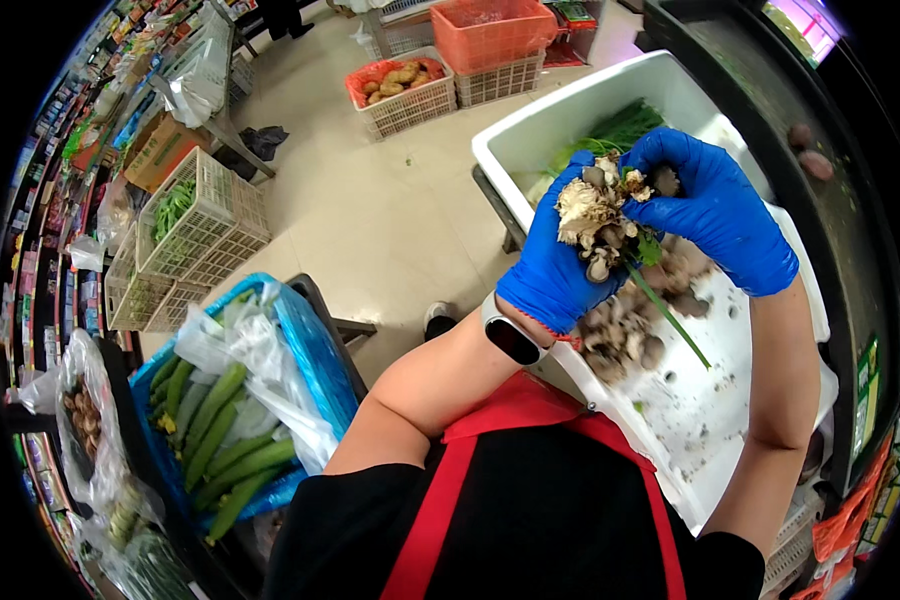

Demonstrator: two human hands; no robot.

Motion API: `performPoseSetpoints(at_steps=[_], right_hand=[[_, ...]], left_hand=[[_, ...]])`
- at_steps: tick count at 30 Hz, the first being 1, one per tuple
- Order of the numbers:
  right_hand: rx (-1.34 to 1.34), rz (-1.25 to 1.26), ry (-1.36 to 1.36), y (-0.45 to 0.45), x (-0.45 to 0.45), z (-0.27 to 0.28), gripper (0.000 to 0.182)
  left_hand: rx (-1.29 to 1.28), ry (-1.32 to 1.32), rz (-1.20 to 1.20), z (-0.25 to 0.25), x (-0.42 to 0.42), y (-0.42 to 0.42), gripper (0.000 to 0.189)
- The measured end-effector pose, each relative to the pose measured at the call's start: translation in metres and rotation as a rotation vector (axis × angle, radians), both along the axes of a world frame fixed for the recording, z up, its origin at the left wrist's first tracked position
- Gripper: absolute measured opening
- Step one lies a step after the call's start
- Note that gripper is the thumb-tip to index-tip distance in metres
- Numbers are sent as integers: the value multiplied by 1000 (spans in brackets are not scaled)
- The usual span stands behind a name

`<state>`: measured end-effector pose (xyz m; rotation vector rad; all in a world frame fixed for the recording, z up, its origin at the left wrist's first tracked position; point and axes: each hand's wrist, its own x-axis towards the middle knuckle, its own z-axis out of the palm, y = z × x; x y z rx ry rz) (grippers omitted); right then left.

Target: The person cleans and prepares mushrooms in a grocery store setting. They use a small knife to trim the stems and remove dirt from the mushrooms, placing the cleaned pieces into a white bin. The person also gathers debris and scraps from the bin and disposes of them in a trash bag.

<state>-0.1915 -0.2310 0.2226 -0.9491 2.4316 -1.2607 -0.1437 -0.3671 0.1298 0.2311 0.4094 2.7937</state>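
Observation:
Both my hands wear blue gloves and meet above a white tray (712, 405). My left hand (559, 262) cups a clump of oyster mushrooms (589, 210), pale stem base turned up. At the clump's right side my right hand (709, 202) pinches with bent fingers, a dark mushroom cap (664, 181) showing between them. A long green stalk (667, 315) with a leaf (649, 248) hangs below the clump. Loose oyster mushrooms (622, 334) lie in the tray underneath, with dark crumbs scattered beside them. The fingertips of my left hand are partly hidden by the clump.
A white bin (506, 139) with leafy greens (622, 127) stands just beyond my hands. To the right runs a dark shelf (765, 82). At left sit a blue-lined crate (311, 367) of loofah-like gourds (221, 420) and stacked plastic crates (202, 217). A potato crate (409, 112) rests farther off.

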Motion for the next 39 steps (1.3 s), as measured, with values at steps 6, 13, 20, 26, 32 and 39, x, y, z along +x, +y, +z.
performPoseSetpoints(at_steps=[6, 13, 20, 26, 32, 39], right_hand=[[34, -88, -153, -121, -75, -15, 27], [21, 18, -212, -280, -157, -40, 27], [-26, 369, -204, -433, -226, -90, 31], [11, 656, -122, -542, -263, -113, 29], [17, 766, -84, -627, -340, -126, 31], [48, 788, -148, -729, -440, -122, 28]], left_hand=[[192, -138, -182, -25, -84, -123, 30], [287, -196, -53, -52, -154, -271, 32], [-862, 100, 577, -93, -173, -405, 31], [-136, -201, 560, -98, -185, -491, 30], [79, -333, 628, -110, -254, -562, 23], [-343, -362, 822, -128, -356, -654, 39]])
